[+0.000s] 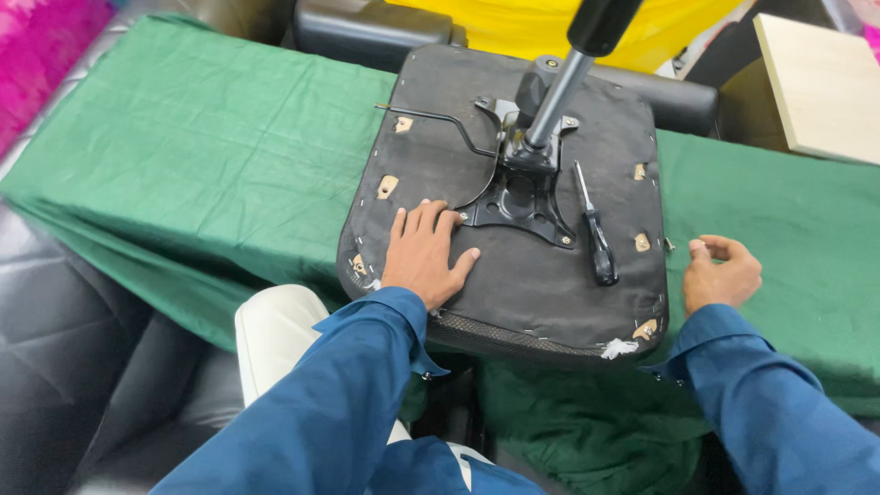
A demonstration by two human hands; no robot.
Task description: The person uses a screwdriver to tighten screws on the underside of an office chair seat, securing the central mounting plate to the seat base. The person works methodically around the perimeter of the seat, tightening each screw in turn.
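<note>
An upturned black chair seat (pixel 550 284) lies on a green cloth (pixel 211 156). A black metal mechanism plate (pixel 521 197) is fixed to its underside, with a grey gas cylinder (pixel 559 96) rising from it and a thin bent lever (pixel 440 119) sticking out to the left. My left hand (pixel 423 257) rests flat on the seat, fingers apart, just left of the plate. A black-handled screwdriver (pixel 594 229) lies on the seat to the right of the plate. My right hand (pixel 721 273) rests on the cloth beside the seat's right edge, fingers loosely curled, holding nothing I can see.
A pale wooden board (pixel 820 87) lies at the top right. Black cushioned parts (pixel 367 32) and yellow material (pixel 550 23) sit behind the seat. Pink fabric (pixel 41 55) is at the top left. A black leather surface (pixel 64 330) is at lower left.
</note>
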